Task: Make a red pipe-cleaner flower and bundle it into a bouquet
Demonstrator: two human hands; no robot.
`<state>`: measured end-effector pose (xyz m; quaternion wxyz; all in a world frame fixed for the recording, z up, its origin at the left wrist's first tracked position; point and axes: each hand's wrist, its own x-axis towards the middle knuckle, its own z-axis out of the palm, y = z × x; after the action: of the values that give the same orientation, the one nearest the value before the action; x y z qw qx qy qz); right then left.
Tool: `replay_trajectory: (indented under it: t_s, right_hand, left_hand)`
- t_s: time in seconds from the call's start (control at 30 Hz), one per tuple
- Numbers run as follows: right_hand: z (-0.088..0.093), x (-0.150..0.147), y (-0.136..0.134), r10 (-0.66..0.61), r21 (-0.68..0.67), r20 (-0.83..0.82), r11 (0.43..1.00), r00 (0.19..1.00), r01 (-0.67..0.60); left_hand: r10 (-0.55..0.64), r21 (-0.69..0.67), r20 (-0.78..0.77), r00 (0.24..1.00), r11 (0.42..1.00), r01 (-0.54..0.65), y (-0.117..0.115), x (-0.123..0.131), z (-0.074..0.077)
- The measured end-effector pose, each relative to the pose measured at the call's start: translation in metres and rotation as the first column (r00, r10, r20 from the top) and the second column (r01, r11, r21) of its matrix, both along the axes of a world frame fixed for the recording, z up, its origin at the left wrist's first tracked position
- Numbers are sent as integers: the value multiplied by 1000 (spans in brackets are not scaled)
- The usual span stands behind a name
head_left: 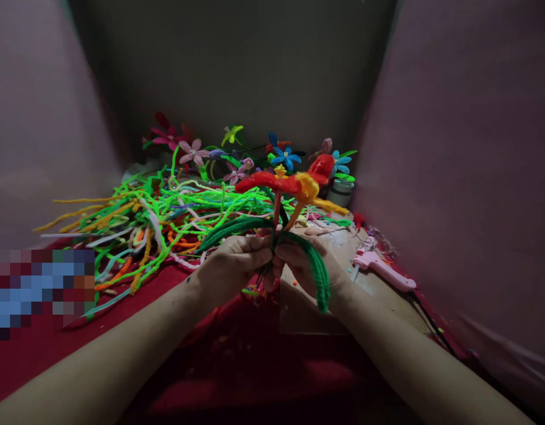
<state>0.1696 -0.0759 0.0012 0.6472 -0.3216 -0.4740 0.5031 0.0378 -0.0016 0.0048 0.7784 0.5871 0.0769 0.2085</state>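
while the left hand (234, 260) and the right hand (307, 265) are clamped around the stems of red and yellow flowers (286, 186), held left of the pink glue gun (382, 268), pipe cleaners (170, 219) are heaped farther left, and blue flowers (286, 157) are seen beyond it.

Fuzzy pipe-cleaner flower spray (277, 209) upright, pinched by its stems in my grip. Red long-petalled bloom (258, 182) on top, petals spread nearly flat, small yellow centre (280, 172) standing up. Orange-yellow bloom (306, 188) just right of it, on slanting orange stem (294, 217); rounded red part (322, 168) beside that, joint unclear to me. Long dark green fuzzy leaf (237, 226) arches left; matching green leaf (319, 274) curves right, tip hanging down.
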Motion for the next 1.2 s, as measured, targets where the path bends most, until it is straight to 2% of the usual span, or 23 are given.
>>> replay_trajectory:
  t_s: [0.1,0.27,0.33,0.4,0.47,0.57,0.6,0.63,0.67,0.8,0.87,0.97,1.03,1.13,1.2]
  right_hand:
    - [0,0,0,-14,-66,-41,998,999,11]
    - [-3,-4,1,-109,41,48,993,993,107]
    - [-5,-8,2,-190,50,34,981,981,188]
    - [-8,-10,4,-286,46,25,958,958,284]
    - [-13,-10,7,-372,42,48,928,927,371]
    - [-19,-9,10,-457,56,87,889,885,453]
    - [-20,-9,11,-465,62,95,885,880,461]
    - [-20,-9,11,-468,67,93,883,879,464]
    - [-20,-10,11,-463,65,84,886,883,458]
    - [-15,-13,10,-364,-17,37,931,931,365]
    - [-10,-14,10,-284,-44,17,958,959,285]
    - [-3,-10,8,-209,-23,35,977,977,210]
    - [-1,-5,7,-170,-3,102,985,980,171]
    - [1,3,6,-99,40,179,995,979,93]
    - [1,7,6,-40,55,188,998,981,30]
  left_hand:
    - [-43,-69,-15,999,997,42,5,0,-4]
    - [-43,-60,-60,997,997,40,8,0,-1]
    - [21,13,-84,996,1000,-20,6,3,0]
    - [161,134,-119,980,980,-145,2,6,-1]
    - [343,292,-130,930,910,-295,-4,10,-3]
    - [557,537,-25,830,708,-459,-11,12,-7]
    - [596,597,14,803,639,-485,-13,12,-8]
    - [618,625,44,785,596,-504,-14,12,-8]
    - [622,618,54,781,594,-515,-14,12,-8]
    - [523,384,58,851,775,-502,-11,11,-3]
    - [487,382,39,873,800,-463,-6,9,0]
    - [451,469,14,892,785,-404,-1,6,-2]
    - [394,435,-4,919,828,-353,1,5,-4]
    - [251,205,-11,968,948,-244,0,6,-7]
    - [149,40,20,989,988,-150,-2,6,-6]
